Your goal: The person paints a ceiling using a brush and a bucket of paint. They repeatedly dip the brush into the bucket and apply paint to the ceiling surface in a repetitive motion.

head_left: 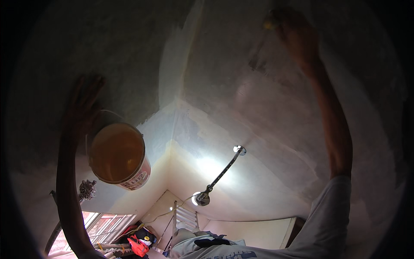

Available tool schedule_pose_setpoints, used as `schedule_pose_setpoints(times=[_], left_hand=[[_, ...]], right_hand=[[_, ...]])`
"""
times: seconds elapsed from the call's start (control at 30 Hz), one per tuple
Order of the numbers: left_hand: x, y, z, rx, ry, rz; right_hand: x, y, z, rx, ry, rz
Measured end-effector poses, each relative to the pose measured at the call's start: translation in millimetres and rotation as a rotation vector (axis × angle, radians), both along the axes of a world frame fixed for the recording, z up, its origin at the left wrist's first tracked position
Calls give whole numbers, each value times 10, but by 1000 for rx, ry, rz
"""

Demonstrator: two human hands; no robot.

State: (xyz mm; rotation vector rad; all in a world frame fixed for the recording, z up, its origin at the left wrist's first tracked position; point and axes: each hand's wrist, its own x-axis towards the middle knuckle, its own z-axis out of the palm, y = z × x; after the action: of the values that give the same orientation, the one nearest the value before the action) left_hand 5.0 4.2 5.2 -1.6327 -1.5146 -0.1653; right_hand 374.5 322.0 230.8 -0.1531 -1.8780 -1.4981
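- The plaster surfaces (211, 82) look partway through being coated; this is a judgement from their patchy tone.
- Apparently done: a pale band (171, 69) follows the corner seam's upper stretch, and pale patches (196, 123) with ragged edges spread on both sides of the point where the seams meet.
- Apparently left: the area right of the seam is uneven, with a dark smear (257, 64) below the right hand; whether that is wet coating or bare plaster, I cannot tell.
- The left-hand surface is mostly in shadow, so its progress is unclear.
- The right hand (296, 36) is closed around a small yellow-handled tool (269, 25), high on the surface right of the corner seam. The tool's working end is too dark to identify.
- The left hand (84, 101) has its fingers stretched out and spread, near or against the left-hand surface; contact is not clear.
- The bucket (146, 170) hangs tilted just beside the left wrist, its mouth toward the camera. Its thin bail runs up by that hand; what bears it is hidden, and how much it contains cannot be told.
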Motion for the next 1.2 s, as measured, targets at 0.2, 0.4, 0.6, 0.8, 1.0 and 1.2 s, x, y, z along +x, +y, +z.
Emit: schedule_pose_setpoints(times=[0.2, 0.4, 0.6, 0.8, 1.0, 1.2], left_hand=[[-20, -253, -1, -134, -23, 161], [-31, 72, -30, 36, 23, -52], [20, -24, 46, -55, 1, 40], [-24, -38, 6, -24, 4, 19], [-46, 239, -181, -77, -47, 36], [-31, -62, -15, -74, -36, 74]], right_hand=[[-216, 327, -1126, -80, -196, 269], [69, 86, -1654, -190, -284, 58], [5, -2, -1731, -451, -239, 123], [-18, 113, -750, -310, 21, 221], [70, -33, -304, -75, 25, -8], [80, 200, -1177, -98, -191, 191]])
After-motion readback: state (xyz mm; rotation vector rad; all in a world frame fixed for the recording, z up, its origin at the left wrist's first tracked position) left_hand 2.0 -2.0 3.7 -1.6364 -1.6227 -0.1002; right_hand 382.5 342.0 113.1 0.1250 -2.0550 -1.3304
